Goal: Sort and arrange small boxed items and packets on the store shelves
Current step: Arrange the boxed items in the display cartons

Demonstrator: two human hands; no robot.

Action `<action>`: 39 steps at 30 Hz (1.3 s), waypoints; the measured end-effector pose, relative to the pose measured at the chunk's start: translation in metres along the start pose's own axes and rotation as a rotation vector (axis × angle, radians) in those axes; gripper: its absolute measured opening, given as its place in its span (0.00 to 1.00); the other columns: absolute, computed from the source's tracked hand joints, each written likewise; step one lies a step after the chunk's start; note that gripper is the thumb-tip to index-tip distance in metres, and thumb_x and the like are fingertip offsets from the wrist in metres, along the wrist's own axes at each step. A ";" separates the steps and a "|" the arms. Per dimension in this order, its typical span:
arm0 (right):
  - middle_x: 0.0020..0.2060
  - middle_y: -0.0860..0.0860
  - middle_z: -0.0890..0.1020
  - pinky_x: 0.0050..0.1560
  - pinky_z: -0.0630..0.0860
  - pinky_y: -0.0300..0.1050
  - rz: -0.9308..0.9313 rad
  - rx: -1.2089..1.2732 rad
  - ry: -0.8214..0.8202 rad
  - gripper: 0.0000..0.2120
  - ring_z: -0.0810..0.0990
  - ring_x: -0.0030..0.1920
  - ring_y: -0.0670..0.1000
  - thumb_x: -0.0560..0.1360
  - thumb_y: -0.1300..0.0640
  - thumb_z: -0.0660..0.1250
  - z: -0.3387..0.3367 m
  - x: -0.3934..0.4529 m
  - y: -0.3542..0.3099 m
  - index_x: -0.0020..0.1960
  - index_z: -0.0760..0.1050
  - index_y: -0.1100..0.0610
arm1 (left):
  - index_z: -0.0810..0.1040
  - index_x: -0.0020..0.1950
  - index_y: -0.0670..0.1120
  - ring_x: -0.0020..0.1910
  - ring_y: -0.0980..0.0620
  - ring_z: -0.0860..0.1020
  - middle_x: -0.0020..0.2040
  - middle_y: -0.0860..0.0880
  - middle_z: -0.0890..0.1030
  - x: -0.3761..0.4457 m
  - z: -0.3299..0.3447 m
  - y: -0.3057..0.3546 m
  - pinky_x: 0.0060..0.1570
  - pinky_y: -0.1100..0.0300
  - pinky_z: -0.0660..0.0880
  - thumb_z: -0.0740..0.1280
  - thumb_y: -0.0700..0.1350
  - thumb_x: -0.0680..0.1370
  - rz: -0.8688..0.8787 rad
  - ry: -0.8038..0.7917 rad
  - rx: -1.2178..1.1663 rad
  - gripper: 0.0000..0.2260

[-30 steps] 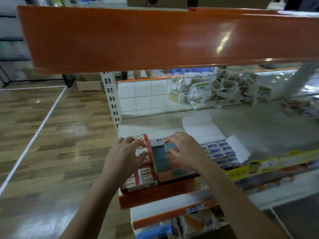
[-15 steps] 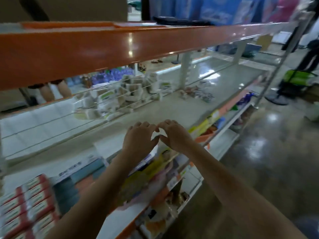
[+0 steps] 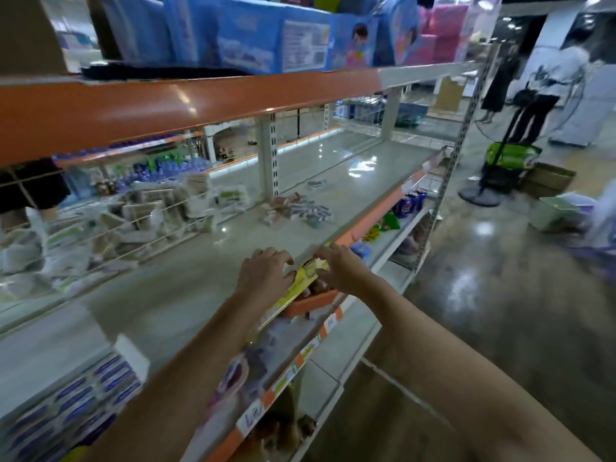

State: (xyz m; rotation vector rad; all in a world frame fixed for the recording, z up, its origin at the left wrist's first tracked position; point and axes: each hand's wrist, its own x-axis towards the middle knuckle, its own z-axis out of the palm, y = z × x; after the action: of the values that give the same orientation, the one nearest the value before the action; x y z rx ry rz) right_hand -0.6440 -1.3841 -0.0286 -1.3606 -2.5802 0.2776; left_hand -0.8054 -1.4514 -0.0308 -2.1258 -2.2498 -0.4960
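Both hands, left (image 3: 263, 273) and right (image 3: 343, 268), hover empty with loosely curled fingers over the shelf (image 3: 186, 295), apparently reaching toward the packets (image 3: 300, 210) lying farther along.

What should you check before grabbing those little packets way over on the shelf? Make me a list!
1. Left hand free to grab: ok, fingers loosely curled, holding nothing.
2. Right hand free: cannot tell, its fingers sit at the yellow shelf-edge strip and may be touching it.
3. Small packets in sight: ok, a loose pile lies farther along the shelf.
4. Path to them: ok, bare shelf between hands and pile.
5. What the packets are: cannot tell, too blurred.
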 end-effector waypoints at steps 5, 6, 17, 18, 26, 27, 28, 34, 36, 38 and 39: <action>0.63 0.59 0.73 0.60 0.67 0.49 0.038 0.011 -0.023 0.20 0.70 0.64 0.59 0.76 0.56 0.63 -0.003 0.041 0.050 0.67 0.69 0.58 | 0.74 0.62 0.51 0.61 0.47 0.70 0.60 0.48 0.75 0.059 0.023 0.011 0.58 0.53 0.70 0.63 0.53 0.77 -0.015 -0.032 0.023 0.15; 0.63 0.59 0.73 0.61 0.68 0.50 0.041 0.017 -0.030 0.20 0.70 0.64 0.59 0.76 0.56 0.63 -0.002 0.051 0.059 0.67 0.69 0.58 | 0.74 0.62 0.51 0.62 0.47 0.70 0.60 0.48 0.75 0.072 0.028 0.013 0.59 0.53 0.70 0.63 0.53 0.77 -0.020 -0.033 0.025 0.15; 0.64 0.58 0.72 0.64 0.66 0.49 0.064 0.025 -0.139 0.20 0.69 0.65 0.60 0.76 0.55 0.63 0.000 0.193 0.147 0.67 0.69 0.57 | 0.74 0.62 0.50 0.60 0.44 0.74 0.66 0.46 0.71 0.228 0.071 -0.017 0.56 0.53 0.72 0.65 0.51 0.76 -0.086 -0.006 0.013 0.16; 0.63 0.58 0.72 0.64 0.66 0.49 0.058 0.030 -0.144 0.20 0.70 0.64 0.60 0.76 0.55 0.63 0.001 0.205 0.152 0.67 0.69 0.57 | 0.75 0.62 0.48 0.61 0.45 0.73 0.67 0.46 0.70 0.240 0.074 -0.022 0.57 0.55 0.71 0.66 0.49 0.75 -0.087 0.000 0.001 0.16; 0.63 0.58 0.72 0.63 0.69 0.50 0.020 0.063 -0.190 0.20 0.70 0.64 0.59 0.76 0.57 0.62 0.004 0.276 0.188 0.67 0.69 0.57 | 0.71 0.66 0.48 0.66 0.47 0.69 0.69 0.47 0.68 0.294 0.102 -0.046 0.61 0.54 0.70 0.68 0.48 0.75 -0.168 -0.082 0.076 0.20; 0.63 0.58 0.72 0.63 0.69 0.50 0.010 0.071 -0.191 0.20 0.70 0.63 0.59 0.76 0.56 0.62 0.003 0.285 0.191 0.67 0.69 0.58 | 0.72 0.65 0.48 0.65 0.48 0.70 0.69 0.47 0.69 0.297 0.105 -0.048 0.60 0.55 0.70 0.68 0.48 0.74 -0.166 -0.076 0.081 0.20; 0.63 0.59 0.72 0.63 0.69 0.50 -0.002 0.079 -0.193 0.20 0.71 0.63 0.59 0.76 0.56 0.63 0.002 0.293 0.194 0.67 0.69 0.58 | 0.73 0.64 0.49 0.64 0.48 0.71 0.68 0.48 0.69 0.298 0.107 -0.049 0.59 0.55 0.71 0.69 0.48 0.74 -0.162 -0.065 0.086 0.19; 0.57 0.56 0.78 0.53 0.69 0.41 -0.194 0.134 -0.205 0.16 0.76 0.56 0.54 0.76 0.54 0.65 0.001 0.315 0.198 0.62 0.74 0.59 | 0.79 0.57 0.47 0.55 0.47 0.77 0.64 0.49 0.74 0.297 0.118 -0.048 0.48 0.55 0.74 0.72 0.49 0.71 -0.217 0.043 0.042 0.16; 0.55 0.56 0.79 0.51 0.71 0.42 -0.249 0.136 -0.226 0.16 0.77 0.53 0.53 0.75 0.53 0.66 0.005 0.315 0.198 0.60 0.75 0.59 | 0.80 0.55 0.48 0.53 0.46 0.78 0.62 0.49 0.76 0.294 0.119 -0.046 0.45 0.56 0.74 0.72 0.48 0.70 -0.233 0.077 0.043 0.14; 0.54 0.57 0.79 0.51 0.72 0.44 -0.297 0.134 -0.258 0.15 0.77 0.52 0.54 0.75 0.52 0.67 0.009 0.318 0.199 0.58 0.76 0.60 | 0.80 0.56 0.49 0.52 0.47 0.78 0.62 0.50 0.76 0.293 0.120 -0.043 0.46 0.55 0.76 0.72 0.48 0.70 -0.272 0.092 0.049 0.14; 0.54 0.57 0.78 0.51 0.72 0.44 -0.314 0.132 -0.270 0.15 0.77 0.53 0.55 0.74 0.51 0.67 0.011 0.319 0.199 0.57 0.77 0.60 | 0.79 0.56 0.49 0.51 0.47 0.78 0.62 0.52 0.77 0.292 0.122 -0.042 0.45 0.55 0.76 0.71 0.48 0.71 -0.291 0.102 0.051 0.14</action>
State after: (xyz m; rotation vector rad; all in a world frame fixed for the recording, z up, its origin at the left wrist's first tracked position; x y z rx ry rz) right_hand -0.6657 -1.0102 -0.0599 -0.9095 -2.8810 0.5995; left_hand -0.8437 -1.1400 -0.0918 -1.7153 -2.4942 -0.5326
